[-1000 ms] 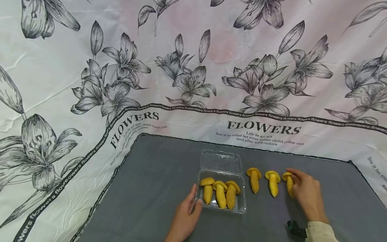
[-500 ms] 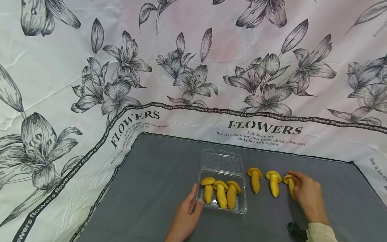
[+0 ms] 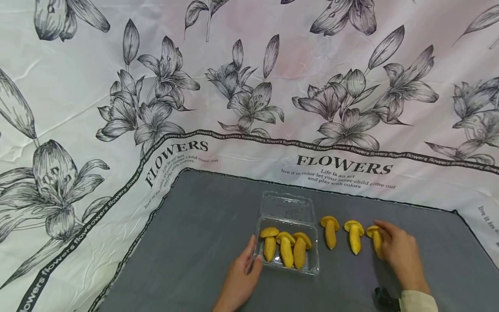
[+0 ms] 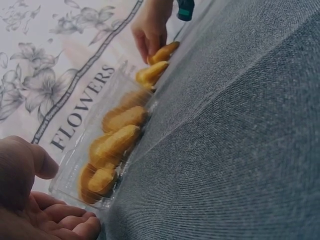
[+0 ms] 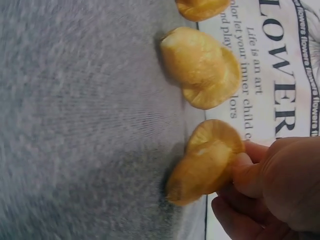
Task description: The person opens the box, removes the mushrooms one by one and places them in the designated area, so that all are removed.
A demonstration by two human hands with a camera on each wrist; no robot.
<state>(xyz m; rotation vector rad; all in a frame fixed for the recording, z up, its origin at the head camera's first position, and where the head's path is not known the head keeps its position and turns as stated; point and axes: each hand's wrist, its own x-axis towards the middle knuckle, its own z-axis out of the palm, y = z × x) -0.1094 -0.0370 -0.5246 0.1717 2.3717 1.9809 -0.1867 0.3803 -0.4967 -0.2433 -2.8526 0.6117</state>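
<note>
Yellow mushrooms with rounded caps and thick stems lie in and beside a clear plastic box. My right hand [image 3: 401, 251] pinches the rightmost mushroom [image 3: 375, 238] between thumb and fingers; the right wrist view shows the thumb on this mushroom's [image 5: 205, 165] cap side. My left hand [image 3: 239, 273] rests at the left side of the clear box [image 3: 316, 260], thumb and fingers spread at its near-left corner. Loosely bent fingers [image 4: 65, 215] show in the left wrist view. Three mushrooms [image 3: 286, 251] lie side by side inside the box.
Two more mushrooms, one [image 3: 330, 232] nearer the box and one [image 3: 354, 236] in the middle, lie in a row on the grey cloth [image 3: 202, 242]. The box's clear lid [image 3: 287, 207] stands open at the back. A flower-printed white sheet [image 3: 241, 164] borders the cloth.
The view has shifted slightly. Both hands keep their places, the right one still on the rightmost mushroom and the left one at the box.
</note>
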